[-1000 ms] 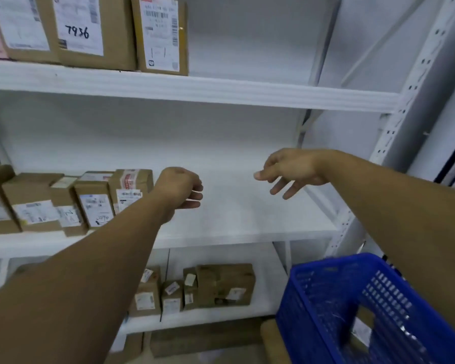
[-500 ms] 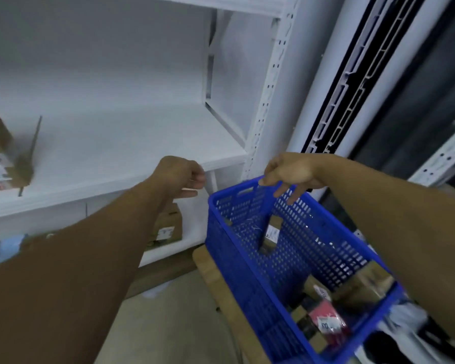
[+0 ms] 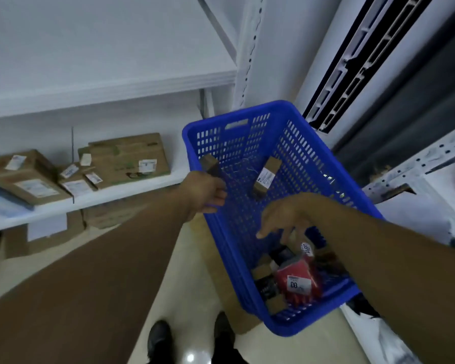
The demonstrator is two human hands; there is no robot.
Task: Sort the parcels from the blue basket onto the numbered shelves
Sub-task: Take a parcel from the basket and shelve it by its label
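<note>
Underfoot, at the bottom edge: two black shoes [image 3: 159, 337] on a glossy pale floor [image 3: 189, 258].

Just beyond the shoes, a blue slatted plastic basket [image 3: 300, 153], tilted, propped at the near corner on something tan and blurred. In the low near end, a heap of parcels: a red plastic packet [image 3: 298, 279] with a white label reading 03, ringed by small brown boxes and dark packets too blurred to count.

Above that heap, the right hand [image 3: 284, 219], grip slack and wide, fingers spread and pointing down, nothing held, not touching the red packet.

Further up the basket's slats, a small brown cardboard box with a white label [image 3: 265, 177], lying alone.

At the basket's left rim, the left hand [image 3: 205, 191], grip closed round the blue edge, thumb on the near side and fingers curled over the top. Just past the knuckles, a second small brown box [image 3: 209, 162] against the rim; touching the fingers or not, cannot tell.

Off to the left, a lower white shelf board [image 3: 132, 186] carrying brown cardboard parcels with white labels: a wide flat carton [image 3: 126, 156] at the right end, two little boxes [image 3: 76, 179] packed beside it, and a bigger box [image 3: 24, 177] further left. Below that board, on the floor, more brown cartons [image 3: 45, 232].

Higher and further back, an upper white shelf board [image 3: 116, 82], joined at its right end to a white perforated upright [image 3: 247, 48]. Far right, a dark panel [image 3: 405, 101] behind a white slatted frame [image 3: 352, 61], and the perforated rail of another white rack [image 3: 418, 164].
</note>
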